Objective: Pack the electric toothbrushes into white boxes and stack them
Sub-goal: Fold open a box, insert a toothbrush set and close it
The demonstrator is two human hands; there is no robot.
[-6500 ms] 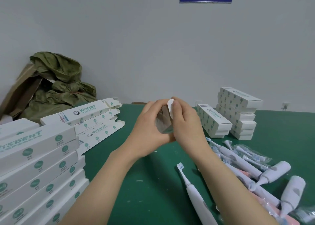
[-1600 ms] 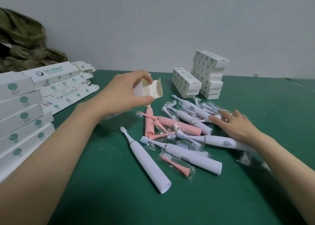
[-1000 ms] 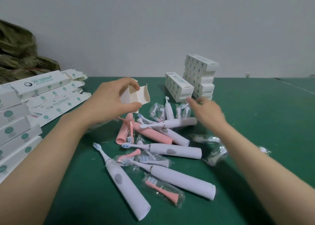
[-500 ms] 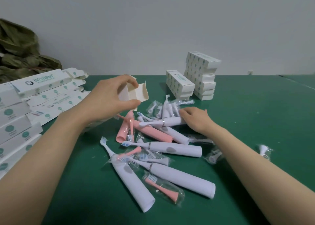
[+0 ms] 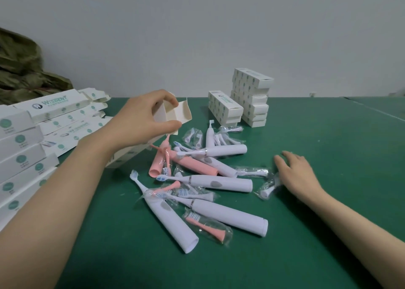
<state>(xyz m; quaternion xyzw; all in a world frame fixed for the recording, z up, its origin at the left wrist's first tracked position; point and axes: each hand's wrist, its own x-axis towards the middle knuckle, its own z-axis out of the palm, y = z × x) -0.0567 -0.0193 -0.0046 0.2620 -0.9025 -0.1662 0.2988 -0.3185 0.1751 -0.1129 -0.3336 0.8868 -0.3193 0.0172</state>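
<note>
My left hand [image 5: 140,122] grips a white box [image 5: 175,114] by its open end, flaps spread, held above the table. Below it lies a jumble of electric toothbrushes: white ones [image 5: 219,182] and pink ones [image 5: 195,165], mixed with brush heads in clear bags [image 5: 207,226]. My right hand [image 5: 295,174] rests flat on the green table [image 5: 328,146] to the right of the pile, fingers spread, touching a bagged brush head [image 5: 268,187]. It holds nothing.
Closed white boxes stand in two stacks [image 5: 252,96] at the back. Flat and folded boxes [image 5: 54,111] pile up along the left edge [image 5: 17,157]. A green bag [image 5: 19,74] sits in the far left corner.
My right hand has left the white toothbrush at the back of the pile and slid right onto the table near a bagged brush head. The left hand keeps holding the open box.
</note>
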